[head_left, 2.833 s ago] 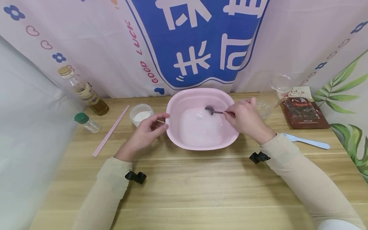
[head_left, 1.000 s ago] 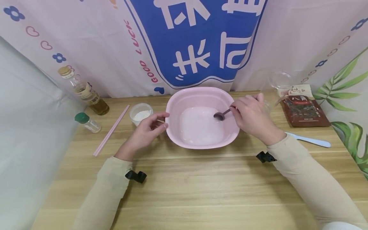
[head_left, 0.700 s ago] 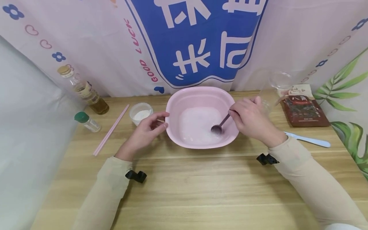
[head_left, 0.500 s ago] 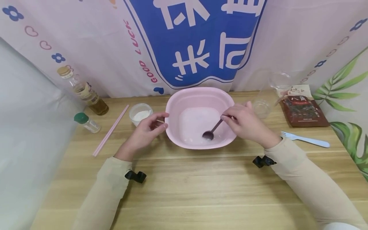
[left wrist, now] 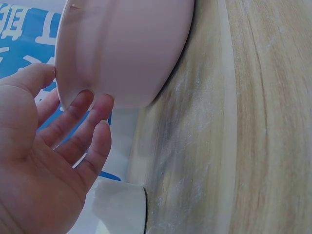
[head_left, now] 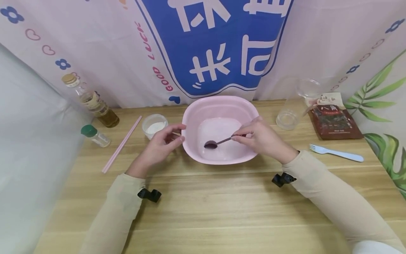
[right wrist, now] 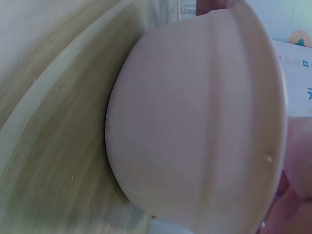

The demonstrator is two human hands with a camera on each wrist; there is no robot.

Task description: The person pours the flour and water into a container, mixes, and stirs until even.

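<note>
The pink basin (head_left: 222, 161) stands on the table with a shallow pool of whitish liquid inside. At its left rim is my left hand (head_left: 158, 146); in the left wrist view, the thumb and relaxed fingers of that hand (left wrist: 44, 151) touch the outside of the basin (left wrist: 131, 48). My right hand (head_left: 268, 141) is over the basin's right rim and pinches the handle of a dark spoon (head_left: 210, 144), whose bowl is low in the basin, left of its middle. The right wrist view shows mostly the basin's outer wall (right wrist: 170, 122), with part of my right hand (right wrist: 297, 195) beyond the rim.
Left of the basin are a small tub of white powder (head_left: 154, 127), pink chopsticks (head_left: 122, 144), a green-capped shaker (head_left: 95, 135) and an oil bottle (head_left: 96, 106). To the right are a clear cup (head_left: 288, 118), a brown packet (head_left: 336, 121) and a blue fork (head_left: 337, 153).
The spoon has gone from the right side of the basin toward the front and then left, with my right hand moving left. My left hand has stayed at the rim.
</note>
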